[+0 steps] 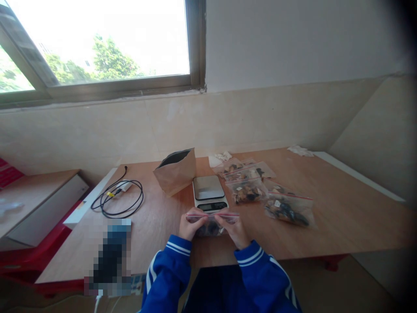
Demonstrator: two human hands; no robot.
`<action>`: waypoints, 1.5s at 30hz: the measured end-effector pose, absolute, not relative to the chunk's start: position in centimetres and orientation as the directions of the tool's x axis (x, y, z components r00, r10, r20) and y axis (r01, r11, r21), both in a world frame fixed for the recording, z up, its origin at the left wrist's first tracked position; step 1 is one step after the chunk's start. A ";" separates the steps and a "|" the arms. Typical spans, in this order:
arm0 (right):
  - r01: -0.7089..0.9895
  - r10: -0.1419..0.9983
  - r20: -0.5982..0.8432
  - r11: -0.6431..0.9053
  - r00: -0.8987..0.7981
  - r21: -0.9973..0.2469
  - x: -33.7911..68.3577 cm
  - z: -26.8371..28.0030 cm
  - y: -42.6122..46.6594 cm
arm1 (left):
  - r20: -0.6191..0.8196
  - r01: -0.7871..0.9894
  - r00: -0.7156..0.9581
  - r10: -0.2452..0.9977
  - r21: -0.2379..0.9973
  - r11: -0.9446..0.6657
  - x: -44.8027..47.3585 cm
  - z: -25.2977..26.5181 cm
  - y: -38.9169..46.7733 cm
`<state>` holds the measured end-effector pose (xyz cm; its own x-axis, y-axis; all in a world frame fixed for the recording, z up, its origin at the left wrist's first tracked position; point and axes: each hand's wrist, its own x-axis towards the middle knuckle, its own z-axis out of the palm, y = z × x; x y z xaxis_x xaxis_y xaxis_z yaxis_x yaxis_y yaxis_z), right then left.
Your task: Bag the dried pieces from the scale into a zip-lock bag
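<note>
Both hands pinch the red-striped top edge of a clear zip bag (211, 229) that holds dark pieces, close to the table's front edge. My left hand (191, 224) is closed on the left part of the strip, and my right hand (233, 227) grips it right of the middle. Just beyond the bag sits a kitchen scale (208, 188) with a bare metal plate and a small display. Behind it on the left, an open brown paper pouch (177, 171) stands upright. Filled zip bags (248, 190) lie to the right of the scale, another (288, 211) nearer me.
A coiled black cable (140, 198) with a white adapter (125, 186) lies on the left of the wooden table (342, 208). A pixelated dark object (112, 254) is at the front left. Crumpled white paper (300, 151) lies at the back right, by the tiled wall.
</note>
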<state>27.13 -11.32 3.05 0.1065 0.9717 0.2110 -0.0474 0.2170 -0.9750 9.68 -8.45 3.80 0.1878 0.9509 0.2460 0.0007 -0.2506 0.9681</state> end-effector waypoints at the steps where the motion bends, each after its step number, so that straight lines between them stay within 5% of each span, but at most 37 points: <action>1: -0.041 0.970 0.218 0.223 0.106 -0.974 27.1 3.0 -11.3 | 0.244 0.012 0.179 0.953 0.968 -0.250 9.7 3.9 -8.5; 11: -0.002 0.969 0.249 0.249 0.003 -0.969 27.3 2.2 -10.9 | 0.107 0.058 0.211 0.972 0.991 -0.122 10.0 4.1 -8.9; 28: 0.120 0.939 0.334 0.323 0.084 -0.939 27.1 1.0 -10.7 | 0.206 0.088 0.134 0.969 0.972 -0.219 11.2 4.6 -9.8; 37: 0.014 0.960 0.257 0.257 0.113 -0.966 27.3 1.1 -11.0 | 0.108 0.031 0.070 0.992 0.993 -0.110 11.1 3.9 -9.6; 45: -0.081 0.982 -0.007 0.008 0.187 -0.997 27.6 -0.3 -10.8 | 0.059 -0.086 0.069 0.996 0.995 -0.053 11.0 3.7 -9.4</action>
<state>27.62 -10.84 -0.25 0.1867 0.9824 -0.0072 -0.0806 0.0080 -0.9967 10.99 -9.38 3.70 0.0687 0.9959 0.0588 -0.0862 -0.0528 0.9949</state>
